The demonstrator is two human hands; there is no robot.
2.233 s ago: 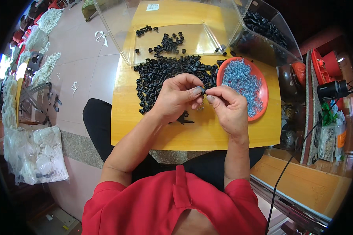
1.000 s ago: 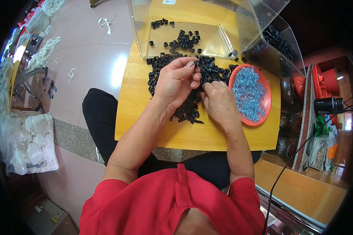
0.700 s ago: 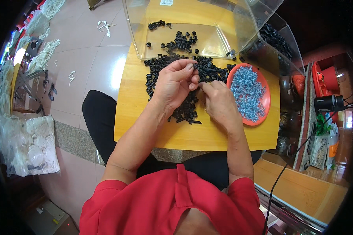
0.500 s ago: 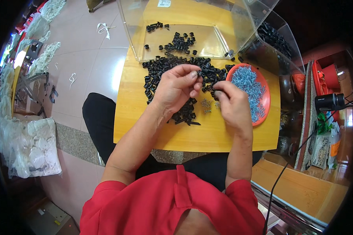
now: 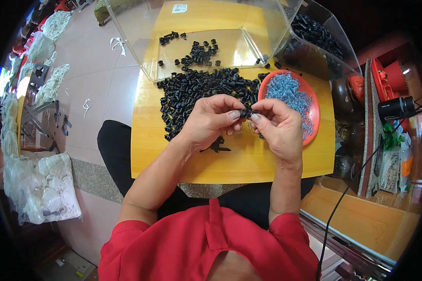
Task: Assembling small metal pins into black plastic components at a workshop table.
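My left hand (image 5: 206, 122) and my right hand (image 5: 282, 129) meet over the yellow table, fingertips almost touching. Each pinches a small black plastic part (image 5: 244, 113) between thumb and forefinger; the fingers cover most of it, so I cannot tell whether it is one piece or two pressed together. Just beyond lies a heap of black plastic parts (image 5: 192, 91), short and cylinder-like. Right of the heap, an orange-red plate (image 5: 315, 105) holds a pile of small metal springs (image 5: 286, 93), with my right hand close to its near-left edge. A few loose springs (image 5: 239, 133) lie under my fingers.
A clear plastic box (image 5: 150, 70) lies at the table's far side, some black parts on its wall. Another clear bin (image 5: 347, 65) of black parts stands far right. A black cable (image 5: 335, 206) hangs at right beside a black camera-like device (image 5: 396, 109). Bagged white material (image 5: 47, 187) sits left.
My right hand has risen from the table beside the loose springs and come up against my left fingertips. The view has shifted slightly.
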